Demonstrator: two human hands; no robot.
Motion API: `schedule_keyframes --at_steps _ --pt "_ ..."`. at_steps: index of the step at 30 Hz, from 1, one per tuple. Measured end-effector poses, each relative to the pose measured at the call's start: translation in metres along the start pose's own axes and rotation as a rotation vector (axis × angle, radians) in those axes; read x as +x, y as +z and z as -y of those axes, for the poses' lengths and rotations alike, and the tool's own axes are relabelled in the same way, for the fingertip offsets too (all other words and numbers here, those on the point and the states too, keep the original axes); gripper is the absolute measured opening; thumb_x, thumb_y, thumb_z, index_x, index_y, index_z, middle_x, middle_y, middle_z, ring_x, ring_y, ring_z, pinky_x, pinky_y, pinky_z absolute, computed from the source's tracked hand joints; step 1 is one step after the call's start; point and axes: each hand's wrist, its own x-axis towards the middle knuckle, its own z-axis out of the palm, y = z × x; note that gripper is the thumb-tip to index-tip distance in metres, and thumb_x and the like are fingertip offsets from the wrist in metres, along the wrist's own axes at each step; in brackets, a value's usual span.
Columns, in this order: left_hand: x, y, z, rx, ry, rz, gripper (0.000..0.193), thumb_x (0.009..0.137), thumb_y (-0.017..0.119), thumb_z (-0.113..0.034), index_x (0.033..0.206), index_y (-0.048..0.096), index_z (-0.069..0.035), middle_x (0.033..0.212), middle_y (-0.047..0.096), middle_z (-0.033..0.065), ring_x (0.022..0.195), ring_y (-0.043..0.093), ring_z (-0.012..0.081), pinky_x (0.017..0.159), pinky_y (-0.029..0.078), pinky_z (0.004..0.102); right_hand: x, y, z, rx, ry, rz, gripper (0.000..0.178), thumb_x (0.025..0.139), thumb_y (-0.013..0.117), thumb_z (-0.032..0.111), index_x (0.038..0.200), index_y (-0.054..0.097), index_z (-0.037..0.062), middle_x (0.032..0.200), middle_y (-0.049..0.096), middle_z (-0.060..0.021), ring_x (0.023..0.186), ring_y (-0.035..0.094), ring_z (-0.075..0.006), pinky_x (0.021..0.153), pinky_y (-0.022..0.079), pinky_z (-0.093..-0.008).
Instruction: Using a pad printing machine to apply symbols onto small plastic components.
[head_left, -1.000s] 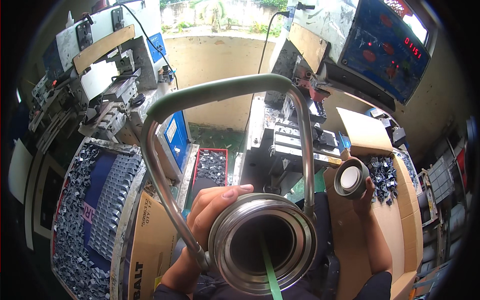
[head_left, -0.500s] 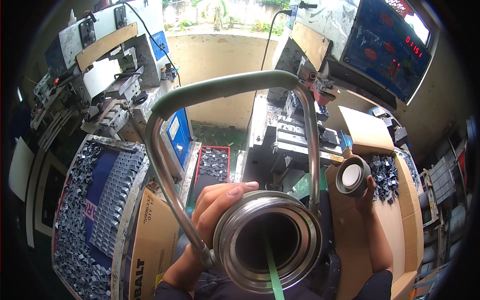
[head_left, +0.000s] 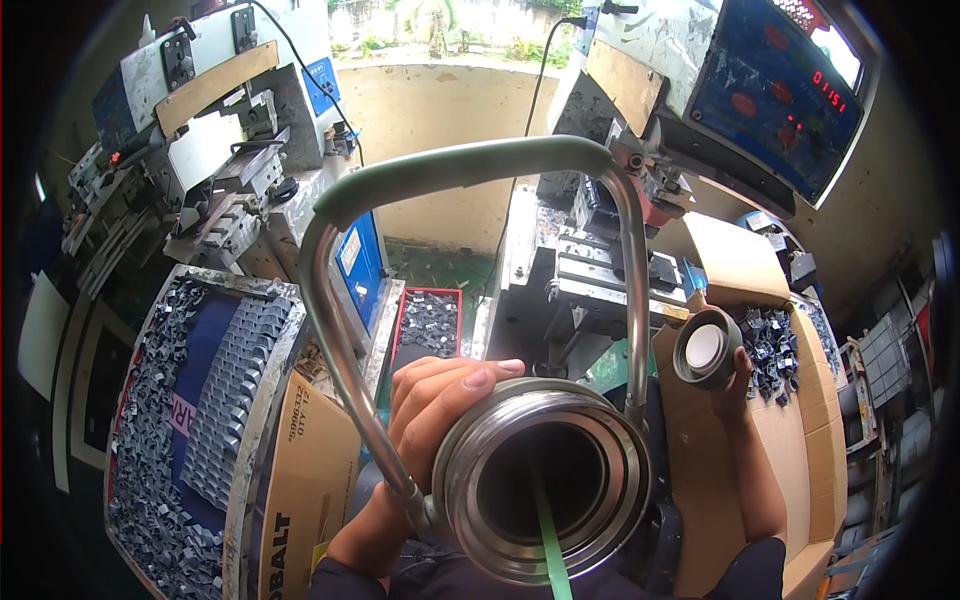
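A steel vacuum jug [head_left: 455,500] with its mouth uncovered is close in front of me, tilted so that I see into its dark inside. Its metal handle arches over it, with a grey-green grip [head_left: 470,170] on top. A green strip, perhaps a straw, runs out of the mouth over the near rim. My left hand [head_left: 430,420] is wrapped round the jug's left side, inside the handle. At the right, my right hand [head_left: 737,385] holds a round grey-green lid [head_left: 704,348], its pale inner disc facing me.
Two machines stand ahead, the right one with a blue control panel [head_left: 780,95]. On the left, a tray [head_left: 285,340] holds many small metal parts. A red bin [head_left: 460,325] of parts sits between the machines. An open cardboard box [head_left: 815,400] with dark parts lies right.
The jug and my left hand have shifted slightly to the right in the picture. My right hand keeps holding the lid in nearly the same place.
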Motion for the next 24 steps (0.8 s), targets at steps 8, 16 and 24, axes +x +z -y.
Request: schedule_keyframes --at_steps 8,16,24 --pt "0.001 0.008 0.008 -0.088 0.008 -0.057 0.064 0.094 0.080 -0.020 0.146 0.047 -0.003 0.126 0.073 0.0193 0.112 0.070 0.0301 0.102 0.047 0.0448 -0.003 -0.009 0.037 -0.117 0.069 -0.120 0.068 0.114 0.033 0.054 0.145 0.055 -0.0022 0.135 0.066 -0.0113 0.125 0.060 -0.0189 0.109 0.047 -0.0368" --pt "0.000 0.006 0.007 -0.108 0.009 -0.057 0.063 0.094 0.079 -0.019 0.146 0.048 -0.003 0.126 0.072 0.0197 0.112 0.069 0.0306 0.103 0.047 0.0452 0.006 0.007 0.052 -0.169 0.088 -0.091 0.078 0.107 0.041 0.062 0.150 0.051 -0.0023 0.138 0.062 -0.0123 0.128 0.058 -0.0201 0.110 0.044 -0.0359" --pt "0.002 0.008 0.008 -0.089 0.038 -0.069 0.061 0.095 0.078 -0.019 0.145 0.048 -0.003 0.125 0.072 0.0198 0.110 0.070 0.0299 0.101 0.047 0.0445 0.006 0.006 0.051 -0.073 0.114 -0.115 0.083 0.102 0.046 0.063 0.151 0.049 -0.0034 0.136 0.062 -0.0138 0.127 0.056 -0.0216 0.111 0.040 -0.0345"
